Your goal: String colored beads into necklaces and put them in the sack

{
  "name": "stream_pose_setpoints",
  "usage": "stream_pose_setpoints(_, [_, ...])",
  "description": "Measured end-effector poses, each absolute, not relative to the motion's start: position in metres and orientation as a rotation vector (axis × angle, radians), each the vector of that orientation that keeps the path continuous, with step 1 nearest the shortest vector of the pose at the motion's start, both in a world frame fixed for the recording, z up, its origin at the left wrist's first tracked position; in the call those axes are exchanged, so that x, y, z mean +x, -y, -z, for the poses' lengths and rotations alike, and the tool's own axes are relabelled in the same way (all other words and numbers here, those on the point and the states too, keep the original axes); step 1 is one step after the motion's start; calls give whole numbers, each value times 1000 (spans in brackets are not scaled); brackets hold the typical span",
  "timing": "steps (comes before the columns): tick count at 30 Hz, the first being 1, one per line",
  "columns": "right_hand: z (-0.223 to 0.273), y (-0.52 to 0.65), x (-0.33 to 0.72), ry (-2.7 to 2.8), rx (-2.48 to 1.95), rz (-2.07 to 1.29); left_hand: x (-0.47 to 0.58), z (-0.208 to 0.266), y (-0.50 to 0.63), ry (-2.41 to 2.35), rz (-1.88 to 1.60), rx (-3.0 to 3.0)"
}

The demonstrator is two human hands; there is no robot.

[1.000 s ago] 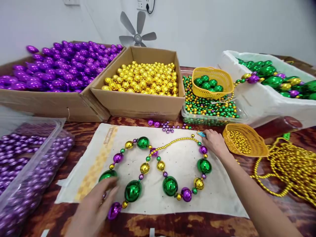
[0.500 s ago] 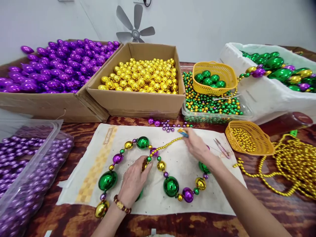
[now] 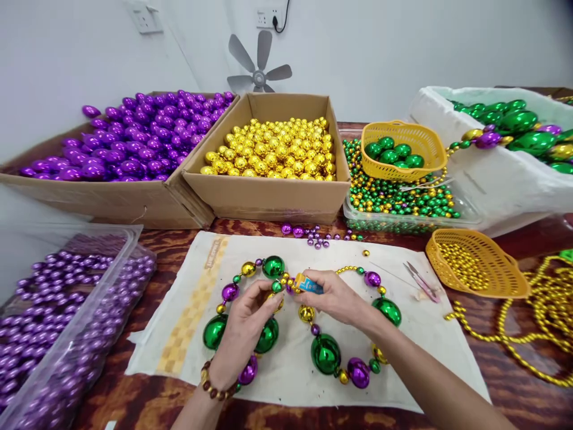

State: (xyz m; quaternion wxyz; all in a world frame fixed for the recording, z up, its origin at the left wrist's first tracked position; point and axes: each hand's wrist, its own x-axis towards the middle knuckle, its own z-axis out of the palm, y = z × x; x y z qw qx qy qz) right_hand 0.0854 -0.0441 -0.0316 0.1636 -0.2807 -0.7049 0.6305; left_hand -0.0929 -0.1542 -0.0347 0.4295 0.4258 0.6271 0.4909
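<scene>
A bead garland (image 3: 326,353) of large green, purple and gold beads lies looped on a white cloth (image 3: 179,316). My left hand (image 3: 250,316), with a beaded bracelet at the wrist, is closed on the garland, pinching near a small green bead (image 3: 276,286). My right hand (image 3: 338,295) grips a small blue-and-yellow object (image 3: 310,284), lighter-like in shape. Its yellow end is close to the gold beads by my left fingertips; I cannot tell whether they touch. Part of the garland is hidden behind both hands.
Behind the cloth stand boxes of purple beads (image 3: 134,143) and gold beads (image 3: 273,146). Yellow baskets (image 3: 514,280) are at the right, with gold strands (image 3: 548,310) alongside. Pointed snips (image 3: 421,280) lie on the cloth's right side. A clear tub of purple beads (image 3: 76,310) is at left.
My right hand has come left and down towards my left hand, with the blue-and-yellow object. The gold strand stretched between the hands is no longer seen taut. The camera view has shifted.
</scene>
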Motion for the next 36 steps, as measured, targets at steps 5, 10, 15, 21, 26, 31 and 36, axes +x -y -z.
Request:
stream_pose_setpoints(5, [42, 46, 65, 1720, -799, -1913, -113, 21, 123, -1454, -1174, 1115])
stream_pose_setpoints(10, [34, 11, 62, 1820, -652, -1870, -145, 2, 92, -1532, -981, 1501])
stream_pose_setpoints(15, [34, -36, 40, 1901, -553, -1716, -174, -2, 70, -1574, -875, 1666])
stream_pose_setpoints(21, [51, -64, -8, 1961, -456, -1732, -194, 1, 47, -1467, -815, 1718])
stream_pose_setpoints(26, [62, -72, -27, 1996, -500, -1715, -206, 7, 36, -1436, -803, 1679])
stream_pose_setpoints(31, [63, -80, -36, 2071, -566, -1657, -214, 15, 32, -1463, -767, 1671])
stream_pose_setpoints(36, [57, -83, -38, 2195, -589, -1496, -215, 17, 30, -1469, -749, 1665])
